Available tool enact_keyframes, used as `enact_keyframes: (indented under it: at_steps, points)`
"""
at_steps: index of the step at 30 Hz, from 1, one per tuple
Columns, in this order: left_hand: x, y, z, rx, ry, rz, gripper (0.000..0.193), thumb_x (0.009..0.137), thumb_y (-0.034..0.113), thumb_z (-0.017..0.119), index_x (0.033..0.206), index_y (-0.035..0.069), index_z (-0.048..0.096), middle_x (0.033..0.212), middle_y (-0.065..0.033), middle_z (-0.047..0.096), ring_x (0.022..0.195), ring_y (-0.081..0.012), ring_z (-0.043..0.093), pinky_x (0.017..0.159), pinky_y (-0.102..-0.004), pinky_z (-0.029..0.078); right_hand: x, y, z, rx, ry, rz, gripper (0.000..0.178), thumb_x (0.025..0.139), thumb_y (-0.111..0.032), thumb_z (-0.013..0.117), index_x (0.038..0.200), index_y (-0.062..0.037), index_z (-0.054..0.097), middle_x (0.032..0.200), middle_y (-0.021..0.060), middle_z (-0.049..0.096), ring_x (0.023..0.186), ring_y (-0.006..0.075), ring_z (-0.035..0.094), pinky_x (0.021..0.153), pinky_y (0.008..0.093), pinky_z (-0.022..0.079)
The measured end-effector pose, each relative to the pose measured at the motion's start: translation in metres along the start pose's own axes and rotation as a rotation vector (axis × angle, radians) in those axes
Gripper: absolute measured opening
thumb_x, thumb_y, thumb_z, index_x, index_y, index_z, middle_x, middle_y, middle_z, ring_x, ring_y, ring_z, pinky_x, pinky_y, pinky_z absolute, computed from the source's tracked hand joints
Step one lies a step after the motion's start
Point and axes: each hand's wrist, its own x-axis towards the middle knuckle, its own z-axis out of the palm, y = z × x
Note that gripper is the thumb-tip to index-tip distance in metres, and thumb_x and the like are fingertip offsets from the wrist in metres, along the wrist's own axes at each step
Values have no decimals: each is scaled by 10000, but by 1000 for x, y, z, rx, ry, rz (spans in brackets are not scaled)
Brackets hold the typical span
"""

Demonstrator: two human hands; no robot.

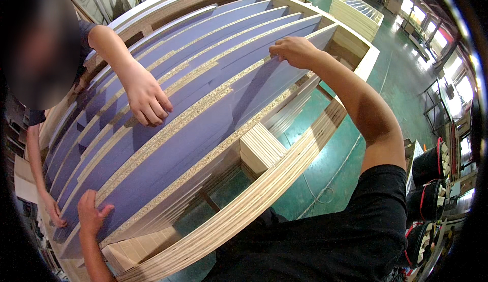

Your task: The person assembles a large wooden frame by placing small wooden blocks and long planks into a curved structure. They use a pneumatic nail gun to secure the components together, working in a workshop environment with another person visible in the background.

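Note:
A long chipboard panel with blue-violet faces stands on edge in a large wooden frame. My right hand is closed on the panel's top edge toward its far right end, fingers bent over it. At the near left end, my left hand grips the panel, thumb against the blue face and fingers at its top edge. Another person's hand hangs over the panels between mine, loosely curled. That person's other hand touches the panels' left end.
Several similar panels stand in rows behind. The frame's layered plywood side runs between me and the panels, with a wooden block inside it. Black buckets stand at right; a stacked frame sits on the green floor.

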Motion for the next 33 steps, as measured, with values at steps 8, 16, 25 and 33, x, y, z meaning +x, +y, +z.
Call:
enact_keyframes:
  at_steps: [8,16,25,33]
  points:
    - [-54,2,-29,75,-125,-151,768,829,579,764,1286,-21,621,1299,-256,638,1218,-432,598,1030,-496,481,59,-56,-13,-26,-58,-173,637,820,-131,786,1399,-60,531,1226,192,627,1146,413,590,971,532,487]
    - [6,34,-36,-85,-147,48,596,874,589,712,1101,63,548,1039,-167,640,1042,-402,636,843,-519,521,9,-132,-39,221,-78,-227,529,872,-136,742,1370,-35,594,1140,167,654,1089,375,615,944,478,490]
    - [1,35,-35,-96,-147,3,582,865,569,728,1113,76,543,1047,-164,652,1047,-412,646,826,-543,533,32,-107,-21,6,143,-465,501,806,44,722,1297,-25,646,966,147,678,862,315,686,684,397,567]
    - [1,33,-32,-124,-97,33,560,844,533,763,1074,69,548,1028,-170,663,1016,-422,660,826,-543,531,38,-102,-17,128,115,-375,415,768,34,730,1178,-1,676,855,136,666,851,331,682,723,448,557]
